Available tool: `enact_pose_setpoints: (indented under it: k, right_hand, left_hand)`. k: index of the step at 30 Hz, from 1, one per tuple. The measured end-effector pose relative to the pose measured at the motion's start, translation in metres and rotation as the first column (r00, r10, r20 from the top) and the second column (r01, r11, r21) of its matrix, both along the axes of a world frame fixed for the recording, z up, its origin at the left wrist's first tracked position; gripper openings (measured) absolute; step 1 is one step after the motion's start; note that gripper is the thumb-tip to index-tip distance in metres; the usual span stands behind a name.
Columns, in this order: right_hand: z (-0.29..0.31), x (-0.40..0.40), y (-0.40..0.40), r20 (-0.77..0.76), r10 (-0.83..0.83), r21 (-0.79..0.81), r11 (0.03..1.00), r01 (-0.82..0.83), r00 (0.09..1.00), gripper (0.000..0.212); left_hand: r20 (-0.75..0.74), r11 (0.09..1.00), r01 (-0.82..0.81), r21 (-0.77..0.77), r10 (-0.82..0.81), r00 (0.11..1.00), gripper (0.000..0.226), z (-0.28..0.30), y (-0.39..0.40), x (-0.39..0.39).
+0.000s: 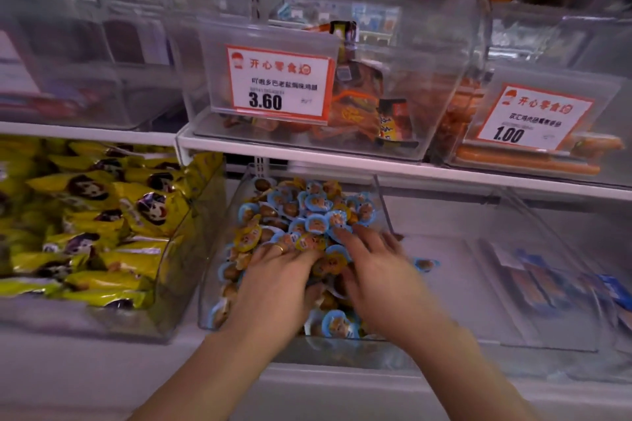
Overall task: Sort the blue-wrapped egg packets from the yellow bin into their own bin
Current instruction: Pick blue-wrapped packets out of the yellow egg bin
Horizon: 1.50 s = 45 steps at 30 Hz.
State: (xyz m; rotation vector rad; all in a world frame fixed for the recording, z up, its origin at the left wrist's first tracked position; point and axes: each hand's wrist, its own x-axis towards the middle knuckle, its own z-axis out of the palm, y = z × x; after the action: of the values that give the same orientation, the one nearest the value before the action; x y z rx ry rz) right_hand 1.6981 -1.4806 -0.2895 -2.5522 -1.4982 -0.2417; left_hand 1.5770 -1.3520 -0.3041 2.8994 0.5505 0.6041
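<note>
Both hands are down in the clear middle bin [219, 249] on the lower shop shelf [342, 376]: the left hand [273, 280] lies flat-fingered on the heaped egg packets [316, 224], and the right hand [372, 270] spreads over them, with no grip that I can make out. Sorting looks barely begun, since many blue-wrapped packets lie mixed with yellow-wrapped ones [247, 237]. Only one blue packet [425, 264] lies in the neighbouring clear bin [513, 335], near its left wall.

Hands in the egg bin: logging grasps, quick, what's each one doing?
Left hand: fingers down in the egg packets; grip cannot be told.
Right hand: open, fingers spread over the packets.
</note>
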Motion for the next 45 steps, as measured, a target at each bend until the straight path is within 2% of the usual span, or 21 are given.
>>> enact_pose_setpoints:
  k: [2, 5, 7, 9, 11, 12, 15, 16, 18, 23, 26, 30, 35, 37, 40, 42, 43, 45]
  right_hand:
    - [0.002, 0.006, 0.01, 0.04, -0.028, -0.071, 0.997, 0.031, 0.999, 0.073]
    - [0.003, 0.015, 0.023, 0.025, -0.037, -0.131, 0.991, 0.04, 0.999, 0.075]
    - [0.0, 0.02, 0.032, -0.021, -0.033, -0.145, 0.989, 0.029, 0.999, 0.071]
    - [-0.005, 0.019, 0.04, -0.096, -0.032, -0.2, 0.98, 0.012, 0.995, 0.08]
    - [-0.012, 0.015, 0.042, -0.18, -0.039, -0.181, 0.983, 0.006, 0.983, 0.088]
    - [-0.014, 0.014, 0.041, -0.208, -0.044, -0.115, 0.993, 0.02, 0.977, 0.085]
    - [-0.017, 0.01, 0.033, -0.328, -0.02, 0.168, 0.983, 0.079, 0.945, 0.05]
    - [-0.017, 0.009, 0.03, -0.372, -0.016, 0.234, 0.966, 0.111, 0.928, 0.039]
    - [-0.016, 0.007, 0.027, -0.426, -0.012, 0.294, 0.944, 0.151, 0.905, 0.029]
    - [-0.005, 0.004, 0.027, -0.487, 0.022, 0.469, 0.85, 0.24, 0.873, 0.013]
    - [0.009, 0.005, 0.025, -0.565, 0.085, 0.579, 0.75, 0.321, 0.821, 0.017]
    - [0.024, 0.007, 0.016, -0.696, 0.197, 0.639, 0.61, 0.469, 0.691, 0.015]
    - [0.022, 0.013, -0.004, -0.774, 0.297, 0.618, 0.546, 0.565, 0.559, 0.012]
    - [0.022, 0.017, -0.015, -0.795, 0.342, 0.605, 0.508, 0.613, 0.501, 0.013]
    - [0.023, 0.019, -0.034, -0.817, 0.381, 0.575, 0.477, 0.665, 0.433, 0.019]
    - [0.021, 0.021, -0.045, -0.851, 0.391, 0.514, 0.482, 0.71, 0.351, 0.026]
    - [0.02, 0.022, -0.05, -0.867, 0.394, 0.478, 0.491, 0.728, 0.304, 0.028]
    - [0.022, 0.025, -0.055, -0.89, 0.404, 0.413, 0.517, 0.75, 0.212, 0.023]
  left_hand:
    - [0.126, 0.995, -0.026, -0.094, 0.038, 0.991, 0.045, 0.003, 0.012, -0.006]
    - [0.296, 0.941, 0.006, -0.339, 0.101, 0.95, 0.034, 0.007, 0.028, -0.015]
    - [0.356, 0.905, -0.008, -0.426, 0.175, 0.918, 0.035, 0.006, 0.036, -0.015]
    - [0.361, 0.886, -0.02, -0.464, 0.209, 0.909, 0.036, 0.007, 0.039, -0.006]
    - [0.338, 0.903, -0.019, -0.429, 0.18, 0.924, 0.036, 0.008, 0.037, 0.007]
    - [0.316, 0.923, -0.021, -0.384, 0.153, 0.936, 0.036, 0.008, 0.036, 0.015]
    - [0.127, 0.978, -0.039, -0.206, 0.066, 0.99, 0.046, 0.005, 0.038, 0.039]
    - [0.044, 0.984, -0.047, -0.172, 0.056, 0.997, 0.05, 0.002, 0.04, 0.044]
    - [-0.066, 0.983, -0.063, -0.171, 0.052, 0.996, 0.048, -0.001, 0.048, 0.052]
    - [-0.058, 0.992, -0.077, -0.102, 0.071, 0.996, 0.032, -0.005, 0.054, 0.05]
    - [0.012, 0.99, -0.095, -0.103, 0.096, 0.995, 0.033, -0.009, 0.055, 0.042]
    - [0.068, 0.965, -0.109, -0.24, 0.129, 0.989, 0.052, -0.008, 0.058, 0.041]
    - [-0.049, 0.98, -0.121, -0.157, 0.115, 0.992, 0.062, -0.002, 0.04, 0.066]
    - [-0.074, 0.987, -0.129, -0.095, 0.122, 0.99, 0.051, -0.004, 0.032, 0.073]
    - [0.068, 0.982, -0.113, -0.153, 0.125, 0.99, 0.018, 0.002, 0.028, 0.072]
    - [0.133, 0.979, -0.107, -0.173, 0.131, 0.982, 0.008, 0.01, 0.028, 0.068]
    - [0.167, 0.976, -0.09, -0.197, 0.124, 0.978, 0.01, 0.013, 0.027, 0.067]
    - [0.306, 0.92, 0.017, -0.392, 0.113, 0.946, 0.012, 0.025, 0.019, 0.065]
